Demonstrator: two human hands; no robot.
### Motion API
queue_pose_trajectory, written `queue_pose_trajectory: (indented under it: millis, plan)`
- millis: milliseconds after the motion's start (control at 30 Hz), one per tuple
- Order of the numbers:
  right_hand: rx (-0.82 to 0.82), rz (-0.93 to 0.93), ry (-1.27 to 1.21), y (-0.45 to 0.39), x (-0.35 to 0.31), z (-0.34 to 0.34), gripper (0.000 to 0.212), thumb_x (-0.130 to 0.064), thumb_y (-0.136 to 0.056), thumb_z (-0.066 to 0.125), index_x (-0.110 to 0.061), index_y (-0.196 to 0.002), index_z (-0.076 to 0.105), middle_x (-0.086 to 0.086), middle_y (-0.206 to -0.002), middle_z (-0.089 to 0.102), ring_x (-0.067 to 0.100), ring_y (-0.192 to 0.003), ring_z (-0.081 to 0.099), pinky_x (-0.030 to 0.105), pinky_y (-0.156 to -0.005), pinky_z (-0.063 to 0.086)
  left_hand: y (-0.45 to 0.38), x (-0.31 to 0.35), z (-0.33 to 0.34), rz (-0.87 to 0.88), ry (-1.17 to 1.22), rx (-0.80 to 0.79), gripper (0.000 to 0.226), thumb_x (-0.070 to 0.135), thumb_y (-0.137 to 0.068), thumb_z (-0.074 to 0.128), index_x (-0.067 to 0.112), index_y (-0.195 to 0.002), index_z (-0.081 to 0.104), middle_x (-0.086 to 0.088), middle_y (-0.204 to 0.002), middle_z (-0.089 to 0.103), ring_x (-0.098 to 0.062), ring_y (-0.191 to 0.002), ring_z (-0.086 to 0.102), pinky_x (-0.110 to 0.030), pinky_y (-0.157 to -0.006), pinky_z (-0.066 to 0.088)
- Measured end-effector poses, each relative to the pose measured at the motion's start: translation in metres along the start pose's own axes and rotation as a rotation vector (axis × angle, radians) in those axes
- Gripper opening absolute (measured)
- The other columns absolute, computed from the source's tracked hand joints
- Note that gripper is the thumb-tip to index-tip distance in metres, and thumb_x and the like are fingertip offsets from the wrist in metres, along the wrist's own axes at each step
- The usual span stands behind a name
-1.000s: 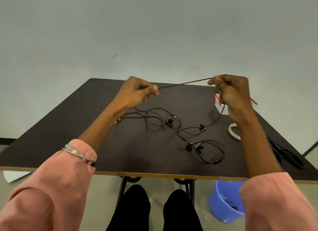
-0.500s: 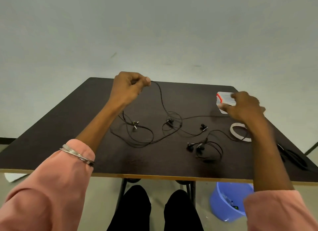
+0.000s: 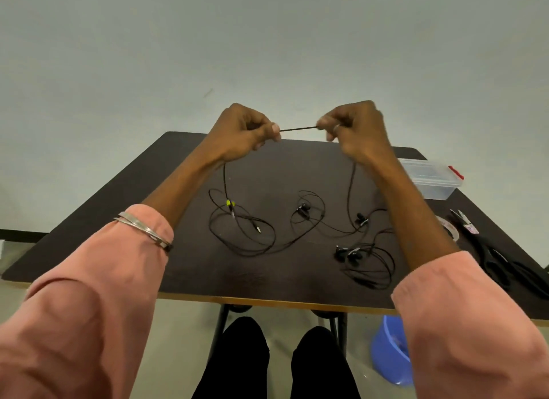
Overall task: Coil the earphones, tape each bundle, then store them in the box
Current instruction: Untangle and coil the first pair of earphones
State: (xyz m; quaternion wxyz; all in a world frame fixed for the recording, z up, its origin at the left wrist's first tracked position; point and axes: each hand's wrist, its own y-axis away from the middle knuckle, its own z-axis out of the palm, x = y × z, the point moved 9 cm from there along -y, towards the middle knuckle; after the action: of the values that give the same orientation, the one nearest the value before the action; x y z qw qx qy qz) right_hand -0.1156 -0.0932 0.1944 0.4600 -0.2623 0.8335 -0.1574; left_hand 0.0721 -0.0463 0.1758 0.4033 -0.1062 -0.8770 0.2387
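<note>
My left hand (image 3: pixel 248 132) and my right hand (image 3: pixel 355 131) are raised above the far part of the dark table (image 3: pixel 190 268). Both pinch one black earphone cable (image 3: pixel 298 128), stretched taut and short between them. Its ends hang down from each fist to loose loops on the table (image 3: pixel 242 235), with a yellow-green tag (image 3: pixel 230 203) and earbuds (image 3: pixel 303 210). A second black earphone set (image 3: pixel 364 260) lies tangled near the front right. The clear plastic box (image 3: pixel 429 177) with red clips stands at the far right. A tape roll (image 3: pixel 451 230) lies behind my right forearm, mostly hidden.
Black scissors (image 3: pixel 502 265) and small snips (image 3: pixel 463 220) lie along the table's right edge. A blue bucket (image 3: pixel 389 357) stands on the floor under the front right corner. My legs (image 3: pixel 276 363) are under the table's front edge.
My right hand left the box and tape area, rose and took hold of the cable near my left hand. Both hands now hold a short taut stretch, higher than before.
</note>
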Motion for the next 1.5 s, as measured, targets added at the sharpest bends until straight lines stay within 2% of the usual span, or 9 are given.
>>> queue_pose_trajectory:
  millis: [300, 467, 600, 733, 833, 967, 1133, 1300, 1500]
  plan:
    - [0.29, -0.01, 0.235, 0.012, 0.026, -0.069, 0.021, -0.004, -0.092, 0.051, -0.002, -0.094, 0.072, 0.005, -0.077, 0.065, 0.012, -0.075, 0.06, 0.011, -0.07, 0.044, -0.006, -0.019, -0.048, -0.005, -0.268, 0.283, 0.028, 0.035, -0.09, 0.063, 0.01, -0.089, 0.075, -0.005, -0.064, 0.065, -0.007, -0.057, 0.059, -0.021, -0.066, 0.046]
    - [0.374, -0.044, 0.275, 0.027, 0.034, -0.099, 0.023, -0.018, -0.091, 0.055, -0.005, -0.093, 0.073, 0.008, -0.076, 0.068, 0.018, -0.075, 0.062, 0.012, -0.072, 0.044, 0.005, -0.006, -0.012, -0.133, 0.087, 0.023, 0.031, 0.032, -0.094, 0.059, 0.007, -0.085, 0.073, 0.01, -0.049, 0.055, -0.003, -0.045, 0.044, -0.015, -0.048, 0.035]
    - [0.162, 0.042, 0.367, 0.031, 0.048, -0.099, 0.043, -0.046, -0.087, 0.056, -0.008, -0.082, 0.074, 0.016, -0.08, 0.071, 0.032, -0.085, 0.065, 0.041, -0.084, 0.051, 0.026, -0.015, 0.034, -0.376, 0.594, -0.182, 0.033, 0.035, -0.097, 0.053, 0.01, -0.08, 0.065, 0.006, -0.046, 0.035, -0.007, -0.039, 0.023, -0.018, -0.037, 0.018]
    - [-0.196, 0.098, 0.522, 0.041, 0.056, -0.052, 0.034, -0.038, -0.091, 0.058, -0.009, -0.079, 0.071, 0.006, -0.075, 0.069, 0.027, -0.084, 0.063, 0.035, -0.08, 0.047, 0.038, -0.024, 0.071, -0.6, 0.867, -0.203, 0.03, 0.032, -0.101, 0.043, 0.012, -0.086, 0.059, 0.009, -0.046, 0.033, -0.003, -0.035, 0.02, -0.017, -0.033, 0.014]
    - [-0.273, 0.048, 0.217, 0.047, 0.047, -0.018, 0.03, -0.034, -0.091, 0.058, -0.013, -0.11, 0.069, 0.001, -0.104, 0.07, 0.015, -0.101, 0.061, 0.03, -0.09, 0.046, 0.042, -0.022, 0.089, -0.666, 0.957, -0.213, 0.028, 0.025, -0.103, 0.039, 0.009, -0.093, 0.059, 0.009, -0.047, 0.034, -0.002, -0.036, 0.02, -0.017, -0.034, 0.014]
    - [-0.317, 0.0, -0.047, 0.047, 0.039, 0.023, 0.037, -0.024, -0.088, 0.066, -0.016, -0.124, 0.06, -0.001, -0.117, 0.067, 0.008, -0.111, 0.061, 0.029, -0.097, 0.049, 0.045, -0.011, 0.103, -0.685, 1.066, -0.239, 0.027, 0.02, -0.103, 0.037, 0.007, -0.094, 0.059, 0.007, -0.049, 0.037, -0.003, -0.037, 0.023, -0.016, -0.035, 0.017]
    - [-0.23, 0.052, -0.304, 0.045, 0.04, 0.037, 0.017, -0.002, -0.093, 0.056, -0.007, -0.103, 0.068, 0.007, -0.073, 0.065, 0.015, -0.059, 0.059, 0.032, -0.061, 0.059, 0.048, -0.003, 0.11, -0.635, 1.221, -0.23, 0.028, 0.025, -0.102, 0.04, 0.008, -0.086, 0.055, 0.007, -0.047, 0.036, -0.002, -0.035, 0.026, -0.015, -0.036, 0.018]
    - [-0.276, 0.104, -0.304, 0.056, 0.047, 0.055, 0.016, -0.008, -0.097, 0.051, -0.008, -0.094, 0.067, 0.004, -0.064, 0.056, 0.009, -0.049, 0.048, 0.022, -0.043, 0.048, 0.043, 0.002, 0.107, -0.531, 1.358, -0.119, 0.024, 0.014, -0.102, 0.038, 0.0, -0.098, 0.058, 0.005, -0.052, 0.043, -0.002, -0.037, 0.034, -0.015, -0.036, 0.028]
    - [-0.327, 0.129, -0.261, 0.072, 0.056, 0.065, 0.019, -0.004, -0.096, 0.05, -0.009, -0.102, 0.067, 0.001, -0.068, 0.061, 0.008, -0.063, 0.057, 0.024, -0.064, 0.051, 0.037, -0.002, 0.1, -0.409, 1.378, 0.038, 0.023, -0.004, -0.098, 0.04, -0.011, -0.111, 0.058, -0.008, -0.079, 0.071, -0.013, -0.066, 0.068, -0.018, -0.06, 0.055]
